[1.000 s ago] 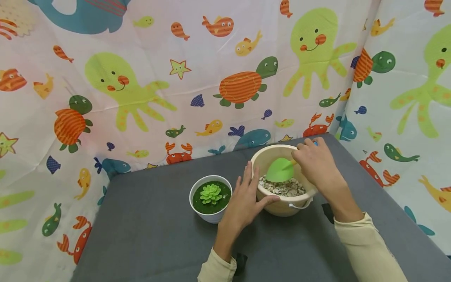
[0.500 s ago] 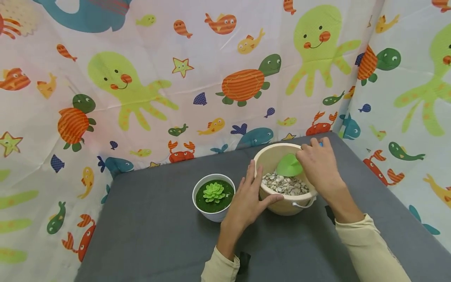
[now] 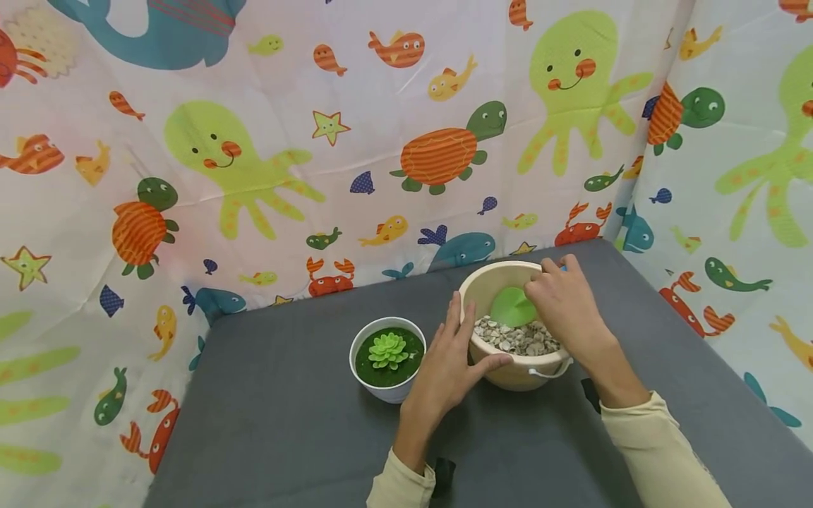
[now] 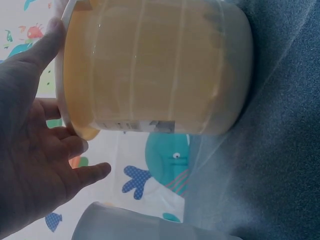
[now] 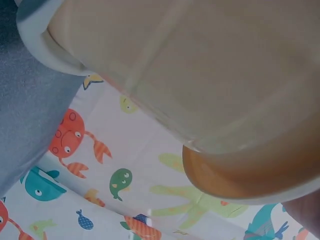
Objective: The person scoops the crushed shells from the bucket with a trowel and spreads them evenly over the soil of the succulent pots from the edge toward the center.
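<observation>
In the head view, reading the picture as a clock with 12 at its top, the cream bucket (image 3: 516, 375) stands upright on the grey cloth (image 3: 286, 416), toward 4 o'clock from the centre. A layer of small pale shell-like pieces (image 3: 517, 339) lies inside it. The person's two hands are apart, at different parts of the bucket. The left hand (image 3: 441, 367) lies with fingers extended against the rim at about 9 o'clock of the opening, its thumb reaching the near rim at about 6. The right hand (image 3: 564, 305), above the rim at about 3 o'clock, is curled round the handle of the green scoop (image 3: 510, 307), whose blade is inside the bucket, at the shell-like pieces. The white bail (image 3: 552, 370) hangs outside at about 5 o'clock. The white pot (image 3: 380, 390) with a green succulent (image 3: 388, 351) stands at about 8 o'clock from the bucket, just beside the left hand. Behind, a cloth printed with sea animals (image 3: 375, 92) spans the upper half. In the left wrist view, the bucket's wall fills the top, the left hand comes in from 9 o'clock with fingers spread at the rim, and part of the pot shows at 6. In the right wrist view, the bucket's wall crosses from 12 o'clock toward 3; only a sliver of skin shows at 4, so this camera cannot tell the right hand's grip.
</observation>
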A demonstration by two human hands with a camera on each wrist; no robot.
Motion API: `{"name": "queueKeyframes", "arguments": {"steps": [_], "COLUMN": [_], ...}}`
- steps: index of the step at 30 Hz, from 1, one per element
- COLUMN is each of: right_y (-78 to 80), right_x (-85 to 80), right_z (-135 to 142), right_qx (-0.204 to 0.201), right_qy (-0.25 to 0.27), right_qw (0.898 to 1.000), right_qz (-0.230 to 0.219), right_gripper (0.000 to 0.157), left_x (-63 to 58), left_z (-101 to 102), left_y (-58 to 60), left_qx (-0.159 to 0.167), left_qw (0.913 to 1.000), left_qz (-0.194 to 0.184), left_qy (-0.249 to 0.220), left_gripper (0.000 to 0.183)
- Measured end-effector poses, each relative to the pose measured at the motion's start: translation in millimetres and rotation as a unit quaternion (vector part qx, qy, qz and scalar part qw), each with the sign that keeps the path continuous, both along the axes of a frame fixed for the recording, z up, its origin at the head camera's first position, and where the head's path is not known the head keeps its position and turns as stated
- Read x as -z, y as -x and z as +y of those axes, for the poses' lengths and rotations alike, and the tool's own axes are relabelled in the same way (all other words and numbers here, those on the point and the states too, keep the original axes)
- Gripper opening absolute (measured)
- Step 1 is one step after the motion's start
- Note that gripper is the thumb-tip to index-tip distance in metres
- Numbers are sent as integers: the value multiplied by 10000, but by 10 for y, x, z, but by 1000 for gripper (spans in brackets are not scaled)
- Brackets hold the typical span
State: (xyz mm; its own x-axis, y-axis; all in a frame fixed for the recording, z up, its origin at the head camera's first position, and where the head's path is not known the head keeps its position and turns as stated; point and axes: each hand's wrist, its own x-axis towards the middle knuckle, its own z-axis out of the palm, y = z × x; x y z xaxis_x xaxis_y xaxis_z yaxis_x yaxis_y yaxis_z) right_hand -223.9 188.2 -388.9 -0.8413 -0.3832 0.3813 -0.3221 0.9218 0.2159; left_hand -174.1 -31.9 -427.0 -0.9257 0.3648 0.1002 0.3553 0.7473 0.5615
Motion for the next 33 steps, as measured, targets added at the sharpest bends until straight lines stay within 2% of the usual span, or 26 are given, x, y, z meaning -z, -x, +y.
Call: {"name": "queueKeyframes", "arguments": {"steps": [5, 12, 16, 20, 27, 33], "right_y": [25, 8, -6, -2, -52, -87], "right_x": [-12, 73, 111, 114, 22, -61], "right_z": [15, 88, 106, 89, 185, 260], "right_qx": [-54, -214, -281, -412, -97, -14], "right_qy": [195, 658, 951, 1136, 1373, 1720], "right_qw": [9996, 9933, 9878, 9840, 9792, 9743], "right_qz": [-182, -928, -1204, -1311, -1490, -1456], "right_gripper": [15, 25, 20, 14, 12, 13], "left_x": [-5, -13, -10, 4, 53, 18], "left_z": [-1, 17, 5, -12, 22, -1], "left_y": [1, 5, 6, 1, 9, -8], "left_qx": [-7, 48, 18, -59, -7, -35], "left_qw": [10000, 9999, 9999, 9998, 9996, 9997], "left_qz": [-34, -35, -42, -85, -55, -1], "left_qy": [-42, -145, -116, -150, -259, -252], "left_gripper": [103, 103, 102, 102, 103, 103]}}
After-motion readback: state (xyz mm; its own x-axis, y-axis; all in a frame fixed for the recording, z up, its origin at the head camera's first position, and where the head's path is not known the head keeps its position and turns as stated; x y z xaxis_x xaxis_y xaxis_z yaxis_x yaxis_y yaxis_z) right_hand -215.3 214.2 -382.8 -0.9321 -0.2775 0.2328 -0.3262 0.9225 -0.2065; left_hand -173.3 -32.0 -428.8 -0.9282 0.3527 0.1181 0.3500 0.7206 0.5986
